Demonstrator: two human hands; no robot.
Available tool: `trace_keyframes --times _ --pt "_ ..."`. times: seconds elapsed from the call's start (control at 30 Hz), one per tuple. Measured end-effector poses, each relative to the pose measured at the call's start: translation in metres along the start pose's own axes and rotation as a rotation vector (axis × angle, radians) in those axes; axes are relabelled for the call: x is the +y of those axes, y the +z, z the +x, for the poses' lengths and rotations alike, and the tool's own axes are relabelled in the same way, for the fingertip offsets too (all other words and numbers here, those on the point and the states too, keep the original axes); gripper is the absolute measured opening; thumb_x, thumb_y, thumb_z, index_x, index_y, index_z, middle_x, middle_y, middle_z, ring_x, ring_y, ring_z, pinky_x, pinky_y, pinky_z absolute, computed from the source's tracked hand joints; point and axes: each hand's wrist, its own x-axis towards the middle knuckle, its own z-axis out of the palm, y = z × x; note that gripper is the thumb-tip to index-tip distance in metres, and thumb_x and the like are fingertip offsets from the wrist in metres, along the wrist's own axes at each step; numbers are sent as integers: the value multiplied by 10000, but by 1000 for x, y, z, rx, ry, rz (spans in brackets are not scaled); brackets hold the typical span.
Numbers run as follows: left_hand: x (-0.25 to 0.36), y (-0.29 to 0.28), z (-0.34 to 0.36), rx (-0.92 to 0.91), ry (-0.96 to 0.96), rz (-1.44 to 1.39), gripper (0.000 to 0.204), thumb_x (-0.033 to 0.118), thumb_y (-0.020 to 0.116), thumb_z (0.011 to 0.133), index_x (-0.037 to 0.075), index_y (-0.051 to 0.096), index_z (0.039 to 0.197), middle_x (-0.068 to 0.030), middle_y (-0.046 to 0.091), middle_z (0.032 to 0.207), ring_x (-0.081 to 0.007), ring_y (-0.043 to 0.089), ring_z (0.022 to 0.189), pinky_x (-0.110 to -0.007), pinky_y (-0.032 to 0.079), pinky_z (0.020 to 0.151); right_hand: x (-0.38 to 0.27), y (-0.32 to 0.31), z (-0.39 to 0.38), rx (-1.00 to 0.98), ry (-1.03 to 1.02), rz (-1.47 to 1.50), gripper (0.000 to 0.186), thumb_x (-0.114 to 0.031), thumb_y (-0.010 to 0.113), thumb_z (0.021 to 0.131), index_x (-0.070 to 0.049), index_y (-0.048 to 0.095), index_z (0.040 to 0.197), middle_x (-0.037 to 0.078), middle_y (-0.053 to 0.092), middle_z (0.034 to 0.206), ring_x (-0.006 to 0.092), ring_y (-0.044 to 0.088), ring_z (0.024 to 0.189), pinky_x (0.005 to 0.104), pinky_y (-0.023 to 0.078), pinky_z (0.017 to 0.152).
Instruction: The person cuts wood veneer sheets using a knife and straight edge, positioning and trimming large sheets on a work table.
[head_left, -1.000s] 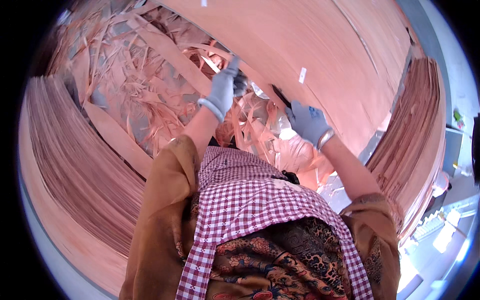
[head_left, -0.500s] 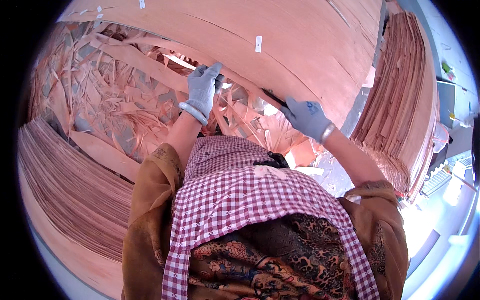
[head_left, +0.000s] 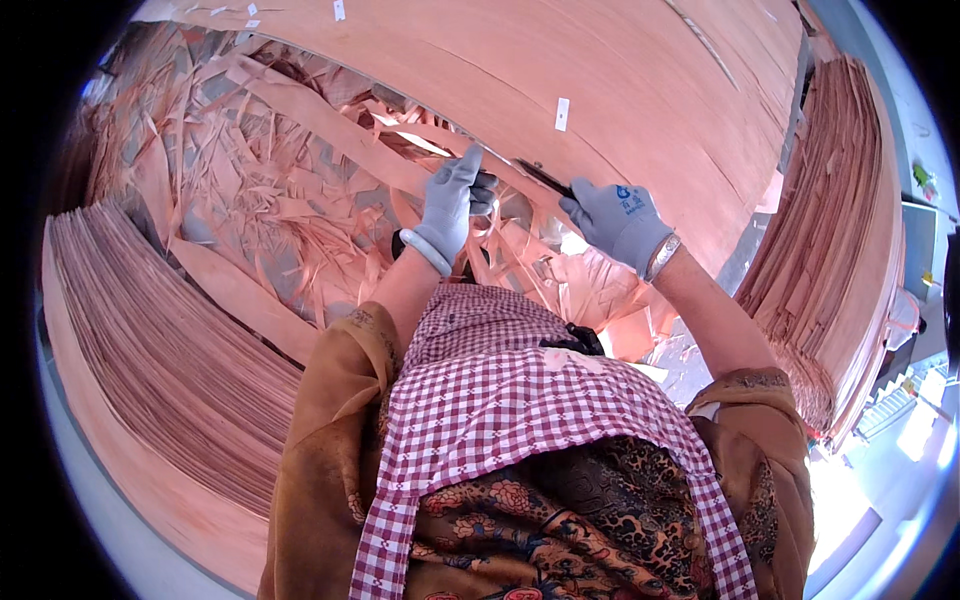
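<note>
A wide sheet of reddish wood veneer (head_left: 640, 70) lies across the far side, with its cut near edge running in front of my hands. My gloved right hand (head_left: 618, 218) is closed around the handle of a slim dark knife (head_left: 545, 178), whose blade lies along that edge and points left. My gloved left hand (head_left: 453, 205) is at the edge too, left of the knife tip. Its thumb points up and its fingers curl in; whatever they hold is hidden. Both gloves are grey.
Torn veneer strips and scraps (head_left: 300, 210) cover the floor on the left and below the edge. One veneer stack (head_left: 170, 340) stands at the near left, another (head_left: 825, 230) on the right. A small white label (head_left: 562, 114) sits on the sheet.
The view has shifted, so the scene sits lower and farther right. Against the sheet, my right hand and the knife have moved left along the edge, closer to my left hand.
</note>
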Motion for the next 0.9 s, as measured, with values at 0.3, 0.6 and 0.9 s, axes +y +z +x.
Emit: trace_keyframes --times 0.3,0.6,0.9 --pt "5 1 2 48 16 36 368 414 661 899 55 588 865 -58 605 740 -124 563 564 -262 467 505 -15 -6 35 -28 -12 -43 329 -406 423 982 -96 531 963 169 658 743 369 661 734 485 492 650" --pt "10 8 8 46 32 -15 348 396 688 882 68 585 830 -41 608 666 -127 571 492 -227 474 446 -5 -10 27 -30 -41 0 346 -413 416 981 -89 534 958 171 660 744 373 657 725 473 490 656" --pt "12 24 11 212 99 20 316 210 740 858 113 476 714 -5 529 587 -73 438 424 -215 329 394 -17 -2 19 -112 46 -22 280 -325 490 948 -53 538 997 152 701 832 346 690 805 462 514 681"
